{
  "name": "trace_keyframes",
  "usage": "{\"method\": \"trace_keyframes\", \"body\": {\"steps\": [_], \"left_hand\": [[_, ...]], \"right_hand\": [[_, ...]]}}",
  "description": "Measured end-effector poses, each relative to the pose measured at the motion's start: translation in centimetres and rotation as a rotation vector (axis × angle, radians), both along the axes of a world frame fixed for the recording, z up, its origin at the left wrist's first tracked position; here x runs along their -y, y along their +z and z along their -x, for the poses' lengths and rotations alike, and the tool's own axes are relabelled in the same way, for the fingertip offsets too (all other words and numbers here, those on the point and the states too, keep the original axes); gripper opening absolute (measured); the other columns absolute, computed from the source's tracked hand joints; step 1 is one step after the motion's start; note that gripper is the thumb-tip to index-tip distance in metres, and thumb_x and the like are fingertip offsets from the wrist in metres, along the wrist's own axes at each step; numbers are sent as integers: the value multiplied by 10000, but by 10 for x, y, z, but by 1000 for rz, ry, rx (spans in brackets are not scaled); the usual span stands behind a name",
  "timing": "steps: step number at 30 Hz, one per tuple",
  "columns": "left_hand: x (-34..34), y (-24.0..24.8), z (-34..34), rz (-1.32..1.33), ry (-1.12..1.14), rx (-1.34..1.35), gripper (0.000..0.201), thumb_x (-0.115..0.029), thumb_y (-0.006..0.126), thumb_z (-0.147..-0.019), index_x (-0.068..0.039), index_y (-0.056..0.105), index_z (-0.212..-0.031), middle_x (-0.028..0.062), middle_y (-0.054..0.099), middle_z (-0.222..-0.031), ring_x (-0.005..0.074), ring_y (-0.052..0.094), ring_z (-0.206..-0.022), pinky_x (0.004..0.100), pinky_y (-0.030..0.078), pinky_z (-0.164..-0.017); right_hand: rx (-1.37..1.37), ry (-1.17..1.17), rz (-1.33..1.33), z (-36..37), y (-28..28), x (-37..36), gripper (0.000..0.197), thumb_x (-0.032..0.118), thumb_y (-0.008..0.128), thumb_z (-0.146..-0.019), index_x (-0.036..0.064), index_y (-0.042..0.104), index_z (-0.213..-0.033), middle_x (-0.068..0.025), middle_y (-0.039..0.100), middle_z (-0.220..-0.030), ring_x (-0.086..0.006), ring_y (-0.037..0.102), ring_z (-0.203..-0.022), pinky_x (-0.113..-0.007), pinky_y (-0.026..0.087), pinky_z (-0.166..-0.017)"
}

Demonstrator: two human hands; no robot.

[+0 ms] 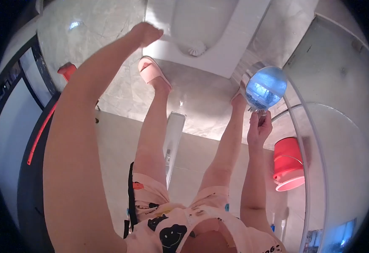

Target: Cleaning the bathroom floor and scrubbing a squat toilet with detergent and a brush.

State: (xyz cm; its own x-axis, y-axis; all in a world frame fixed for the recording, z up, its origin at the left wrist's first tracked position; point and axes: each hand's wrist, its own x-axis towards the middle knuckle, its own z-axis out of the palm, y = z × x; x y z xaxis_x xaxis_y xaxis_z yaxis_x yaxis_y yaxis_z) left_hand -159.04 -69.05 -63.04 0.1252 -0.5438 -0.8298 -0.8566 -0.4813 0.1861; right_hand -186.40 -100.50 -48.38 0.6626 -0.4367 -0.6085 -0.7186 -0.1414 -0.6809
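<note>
My left hand [147, 34] is closed in a fist above the left rim of a white squat toilet [163, 51]. A white brush head [197, 49] rests inside the bowl near its front end. It appears to belong to a toilet brush in that hand, though the pale handle barely shows against the ceramic. On the right, my right hand [260, 127] grips the short handle of a round, shiny scoop [266, 87]. Its wide face reflects blue light, and I cannot tell whether it holds water. The scoop hangs over the floor, right of the toilet's front corner.
My feet, in pink slippers [154, 72], straddle the area before the toilet. A red bucket [288, 158] stands at the right beside a glass partition [313, 147]. On the left are a red object [67, 71], a long red handle [41, 135] and a dark-framed door [28, 80].
</note>
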Motion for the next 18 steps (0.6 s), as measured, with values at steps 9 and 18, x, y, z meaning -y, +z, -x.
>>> {"method": "trace_keyframes", "body": {"steps": [9,18], "left_hand": [[12,-7,25,196,254,29,160,-194,494,-827,-46,462,-879,138,596,-727,309,600,-688,428,473,-587],[-1,5,54,64,353,12,164,-175,509,-800,-22,496,-855,143,604,-774,306,605,-756,396,489,-660]], "right_hand": [[-4,-74,45,12,-6,-6,168,152,581,-800,28,476,-758,53,351,-551,-36,289,-508,-209,218,-444],[-57,59,20,17,0,-8,164,122,613,-778,22,488,-812,58,389,-565,-23,297,-504,-191,235,-446]]}}
